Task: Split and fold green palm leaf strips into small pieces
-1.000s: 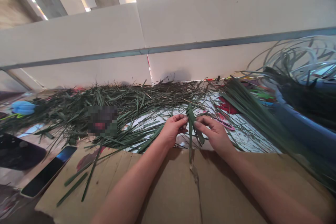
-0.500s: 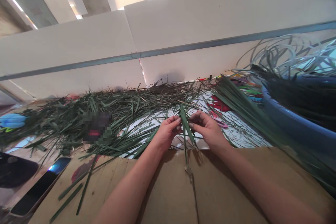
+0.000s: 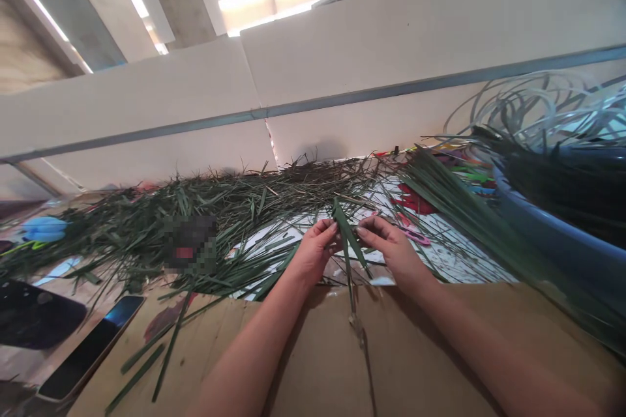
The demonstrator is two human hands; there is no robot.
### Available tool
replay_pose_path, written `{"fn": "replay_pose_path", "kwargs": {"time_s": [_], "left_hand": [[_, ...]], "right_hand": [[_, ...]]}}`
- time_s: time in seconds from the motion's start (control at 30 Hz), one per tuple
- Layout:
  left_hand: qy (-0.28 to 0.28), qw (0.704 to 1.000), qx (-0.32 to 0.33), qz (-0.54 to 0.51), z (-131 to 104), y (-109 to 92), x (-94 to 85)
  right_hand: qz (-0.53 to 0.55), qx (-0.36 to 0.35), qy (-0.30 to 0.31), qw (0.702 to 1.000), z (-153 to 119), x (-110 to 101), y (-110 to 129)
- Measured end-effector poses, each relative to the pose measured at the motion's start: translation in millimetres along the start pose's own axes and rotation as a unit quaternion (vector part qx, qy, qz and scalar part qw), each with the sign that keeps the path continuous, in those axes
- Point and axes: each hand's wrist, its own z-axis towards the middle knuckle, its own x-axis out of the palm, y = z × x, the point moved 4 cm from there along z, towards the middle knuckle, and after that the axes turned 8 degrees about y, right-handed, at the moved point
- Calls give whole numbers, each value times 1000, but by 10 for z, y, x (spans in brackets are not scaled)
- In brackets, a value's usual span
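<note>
A folded green leaf piece [image 3: 346, 231] hangs between my hands, its narrow ends pointing down. My left hand [image 3: 317, 244] is closed, with thumb and fingers pinching the piece at its left side. On the right, my right hand [image 3: 386, 241] has its thumb and fingertips pressed together beside the piece; whatever thin part they hold is too small to make out. Below the leaf, a thin stem [image 3: 356, 329] runs down over the brown cardboard [image 3: 323, 352]. Behind my hands lies a heap of green leaf strips [image 3: 254, 192].
A blue tub [image 3: 538, 228] holding dark leaves stands at the right, with long green leaves [image 3: 450, 208] beside it. Pink scissors [image 3: 417, 236] lie behind my right hand. A phone [image 3: 90, 348] and loose strips [image 3: 137, 378] are at the lower left. A white panel [image 3: 391, 45] stands behind.
The whole view has shifted slightly, so the scene sits a little lower and farther right. My right fingertips are slightly farther from the leaf piece; my left hand still pinches it.
</note>
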Motion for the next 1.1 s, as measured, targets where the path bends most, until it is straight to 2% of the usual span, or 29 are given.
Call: {"fn": "replay_pose_path", "kwargs": {"time_s": [0.13,0.27,0.47,0.6,0.77,0.9,1.1], "left_hand": [[-26,999,24,28,5,-22,-41],[-32,997,36,65,20,-16,-67],[-19,996,38,81,15,-18,-34],[-21,996,36,74,6,-15,-18],[-36,997,46,56,15,-47,-65],[-64,995,69,17,26,-125,-179],[-92,991,95,-33,58,-228,-403]], "right_hand": [[-102,-34,-11,994,-27,-32,44],[-239,-79,-13,968,-68,-34,107],[-345,-132,-5,929,-122,28,158],[-361,-129,7,923,-132,62,134],[-337,-89,12,937,-117,36,98],[-324,-57,29,944,-99,22,68],[-343,-18,83,935,-113,111,30]]}}
